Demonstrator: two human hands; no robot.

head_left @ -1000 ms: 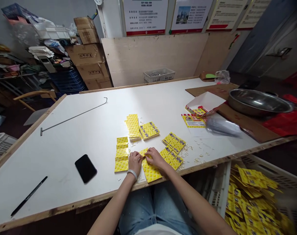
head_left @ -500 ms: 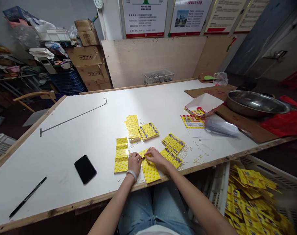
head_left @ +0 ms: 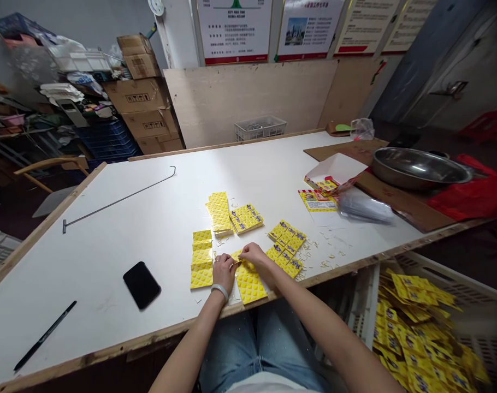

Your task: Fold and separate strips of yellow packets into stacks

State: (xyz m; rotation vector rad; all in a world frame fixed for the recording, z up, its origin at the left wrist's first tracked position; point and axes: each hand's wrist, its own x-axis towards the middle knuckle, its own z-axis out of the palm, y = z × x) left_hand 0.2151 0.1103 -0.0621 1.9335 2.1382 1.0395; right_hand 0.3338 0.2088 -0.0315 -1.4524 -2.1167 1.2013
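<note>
A yellow patterned card sheet [head_left: 250, 284] lies at the table's front edge between my hands. My left hand [head_left: 224, 271], with a bracelet at the wrist, presses on its upper left side, fingers closed at the edge. My right hand [head_left: 254, 255] pinches the sheet's upper part; the fingertips are close to those of the left. Left of them lies a creased yellow sheet [head_left: 201, 261]. Beyond stand a stack of yellow sheets [head_left: 219, 212] and a stack of printed yellow cards [head_left: 246, 218]. More printed cards [head_left: 287, 237] lie right of my right hand.
Thin yellow scraps [head_left: 330, 254] litter the table at right. A black phone [head_left: 142, 285], a pen [head_left: 46, 335] and a long metal rod [head_left: 119, 202] lie at left. An open box [head_left: 334, 169], plastic sleeves [head_left: 365, 208] and a metal basin [head_left: 420, 166] are at right. A crate of yellow packets [head_left: 416, 333] stands below.
My right hand has shifted slightly up and left along the sheet's upper part. My left hand stays on the sheet. The whole view has moved a little.
</note>
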